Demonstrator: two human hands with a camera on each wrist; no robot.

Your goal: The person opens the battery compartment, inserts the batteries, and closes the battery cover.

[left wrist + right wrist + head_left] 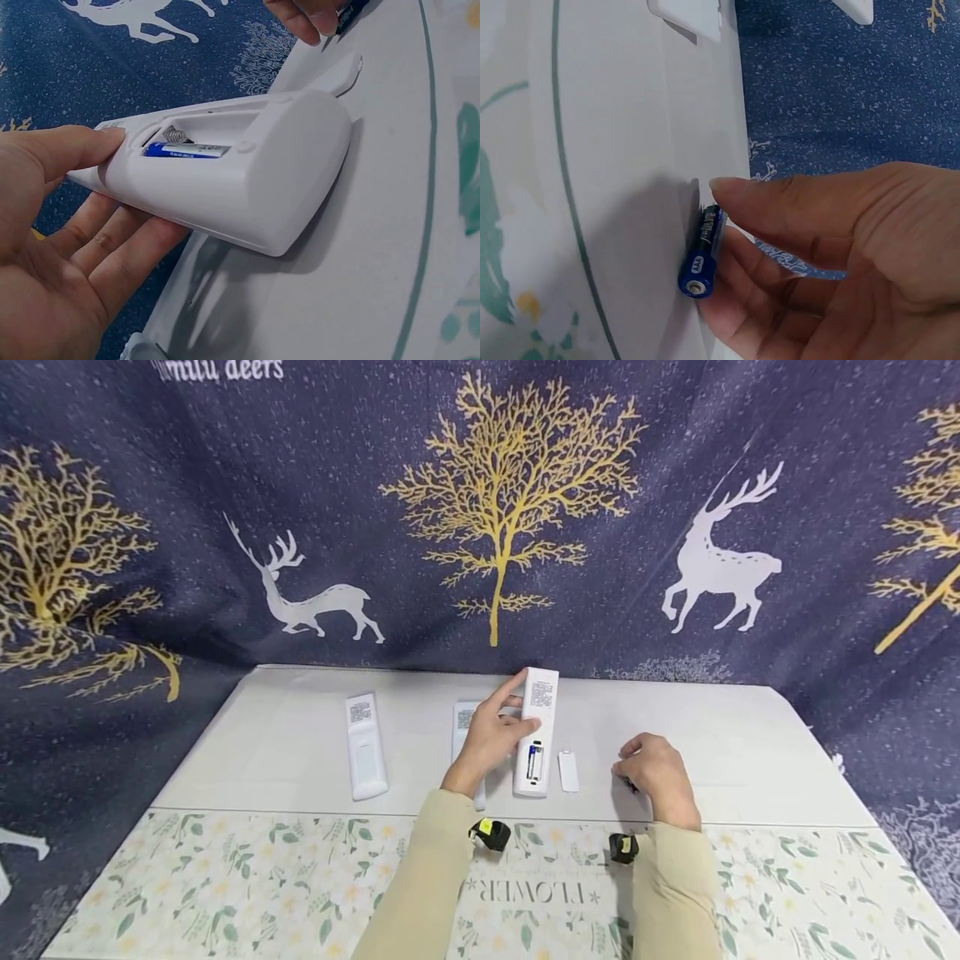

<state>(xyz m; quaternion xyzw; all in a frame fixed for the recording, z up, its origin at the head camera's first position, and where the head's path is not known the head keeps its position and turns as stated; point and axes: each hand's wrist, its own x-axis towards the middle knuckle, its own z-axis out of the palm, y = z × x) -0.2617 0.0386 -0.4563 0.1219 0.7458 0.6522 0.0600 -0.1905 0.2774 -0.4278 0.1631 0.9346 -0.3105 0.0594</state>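
Observation:
My left hand (487, 742) grips a white remote control (545, 710), thumb on its back and fingers along its side. Its battery bay is open toward me; inside lies one blue-and-silver battery (184, 151), with a bare spring (177, 136) in the slot beside it. Just right of the remote lies the small white battery cover (568, 772). Farther right, my right hand (654, 770) pinches a dark blue AAA battery (703, 255) between thumb and fingers, low over the table. The battery's flat end faces the right wrist camera.
A second remote control (366, 747) lies face down on the left of the white table (262, 743). Another remote (465, 717) is partly hidden behind my left hand. A floral cloth (247, 885) covers the near side, and a dark deer-print curtain (330, 543) hangs behind.

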